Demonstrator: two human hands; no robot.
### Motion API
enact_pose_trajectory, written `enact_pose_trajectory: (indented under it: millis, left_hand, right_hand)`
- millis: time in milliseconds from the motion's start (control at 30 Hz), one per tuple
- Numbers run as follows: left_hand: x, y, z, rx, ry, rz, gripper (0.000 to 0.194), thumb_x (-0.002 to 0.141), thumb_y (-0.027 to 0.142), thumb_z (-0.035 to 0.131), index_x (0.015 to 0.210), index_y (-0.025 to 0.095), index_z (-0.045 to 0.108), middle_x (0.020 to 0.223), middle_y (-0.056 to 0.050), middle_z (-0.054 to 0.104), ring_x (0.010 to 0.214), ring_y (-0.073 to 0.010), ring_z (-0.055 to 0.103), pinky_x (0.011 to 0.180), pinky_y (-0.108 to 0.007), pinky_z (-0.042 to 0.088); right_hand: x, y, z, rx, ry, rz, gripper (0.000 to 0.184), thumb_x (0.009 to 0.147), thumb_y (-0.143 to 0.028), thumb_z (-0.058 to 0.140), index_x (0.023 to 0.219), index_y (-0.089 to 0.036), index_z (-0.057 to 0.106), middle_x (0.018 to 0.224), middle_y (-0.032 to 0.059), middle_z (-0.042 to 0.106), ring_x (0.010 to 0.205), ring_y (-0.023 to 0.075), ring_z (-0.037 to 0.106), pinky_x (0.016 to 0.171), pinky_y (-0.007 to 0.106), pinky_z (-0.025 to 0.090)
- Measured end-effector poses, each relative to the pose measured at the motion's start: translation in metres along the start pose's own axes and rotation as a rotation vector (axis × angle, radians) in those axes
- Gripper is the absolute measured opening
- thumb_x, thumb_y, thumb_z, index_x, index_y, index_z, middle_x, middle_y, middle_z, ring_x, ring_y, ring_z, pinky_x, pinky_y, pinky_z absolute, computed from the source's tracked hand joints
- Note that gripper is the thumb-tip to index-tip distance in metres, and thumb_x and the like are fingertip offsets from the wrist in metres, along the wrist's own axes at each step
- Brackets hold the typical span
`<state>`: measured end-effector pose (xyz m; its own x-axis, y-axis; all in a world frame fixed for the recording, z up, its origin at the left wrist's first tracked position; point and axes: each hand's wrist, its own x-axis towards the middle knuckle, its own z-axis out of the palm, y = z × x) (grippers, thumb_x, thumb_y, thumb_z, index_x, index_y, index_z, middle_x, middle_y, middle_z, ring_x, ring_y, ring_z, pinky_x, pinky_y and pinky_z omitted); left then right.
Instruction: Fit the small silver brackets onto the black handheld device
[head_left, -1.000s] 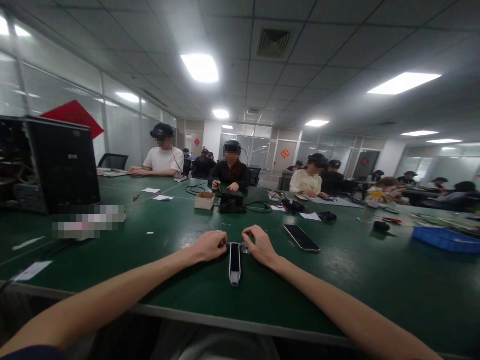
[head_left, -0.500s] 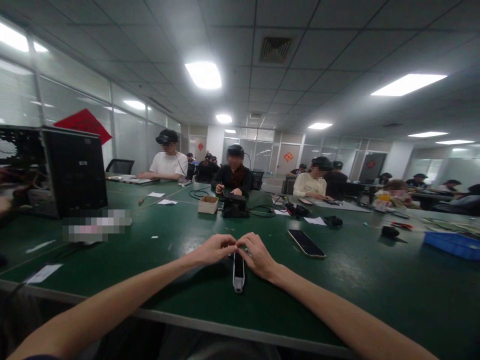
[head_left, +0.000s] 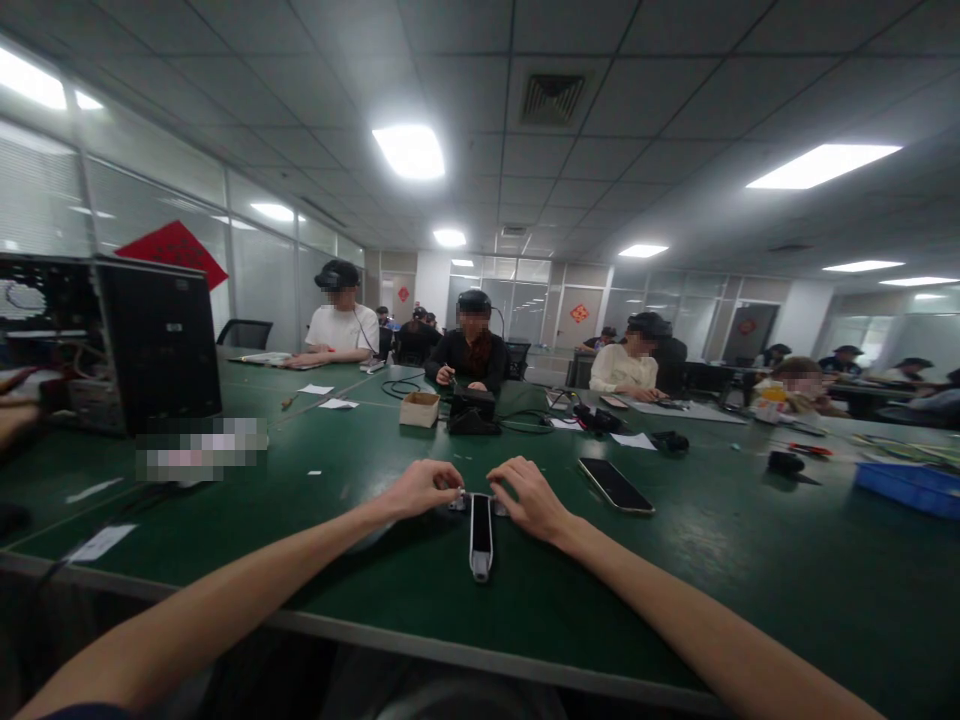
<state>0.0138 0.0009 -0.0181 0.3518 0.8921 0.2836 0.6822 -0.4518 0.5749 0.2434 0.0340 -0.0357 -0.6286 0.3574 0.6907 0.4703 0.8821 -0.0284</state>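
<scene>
On the green table [head_left: 697,620] directly before me lies a long narrow device [head_left: 481,540] with a black top strip and pale silver edges, its rounded end toward me. Small silver parts stick out on both sides of its far end. My left hand [head_left: 421,488] is at the left part, thumb and forefinger closed together there; whether they grip it or something tiny is too small to tell. Beside the right part is my right hand [head_left: 534,502], fingers curved and apart from the thumb, with nothing visible between them.
A phone [head_left: 616,486] lies to the right, with a blue tray [head_left: 907,490] farther off. Ahead stand a small cardboard box [head_left: 418,409] and a black device [head_left: 472,412] with cables. An opened computer case [head_left: 161,345] is at left. Several people sit around the table.
My hands were together over the far end of the device; now they have parted to its two sides, uncovering that end. The view has shifted slightly.
</scene>
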Motion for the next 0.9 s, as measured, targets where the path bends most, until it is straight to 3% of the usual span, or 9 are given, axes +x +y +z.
enact_pose_trajectory:
  millis: [367, 633, 900]
  left_hand:
    - [0.000, -0.006, -0.001, 0.152, 0.009, 0.015, 0.027, 0.079, 0.037, 0.053, 0.091, 0.016, 0.065, 0.084, -0.003, 0.066, 0.072, -0.0139, 0.059, 0.065, -0.022, 0.044]
    - [0.002, -0.007, 0.001, 0.231, -0.020, 0.053, 0.028, 0.081, 0.036, 0.052, 0.093, 0.017, 0.068, 0.085, -0.003, 0.066, 0.072, -0.0135, 0.057, 0.064, -0.021, 0.041]
    - [0.002, -0.002, 0.003, 0.203, -0.038, 0.020, 0.027, 0.078, 0.034, 0.054, 0.092, 0.016, 0.069, 0.080, -0.003, 0.067, 0.067, -0.0130, 0.057, 0.061, -0.020, 0.041]
  right_hand:
    - [-0.015, 0.016, 0.001, 0.152, -0.059, 0.219, 0.012, 0.085, -0.023, 0.050, 0.090, -0.016, 0.059, 0.090, 0.0060, 0.059, 0.086, 0.0173, 0.054, 0.078, 0.034, 0.044]
    - [-0.011, 0.014, -0.002, 0.166, -0.201, 0.141, 0.012, 0.084, -0.024, 0.052, 0.086, -0.016, 0.061, 0.086, 0.0050, 0.059, 0.081, 0.0156, 0.053, 0.075, 0.031, 0.043]
    - [-0.010, 0.012, -0.004, 0.173, -0.224, 0.137, 0.012, 0.083, -0.025, 0.054, 0.087, -0.016, 0.061, 0.086, 0.0047, 0.059, 0.080, 0.0152, 0.052, 0.073, 0.031, 0.044]
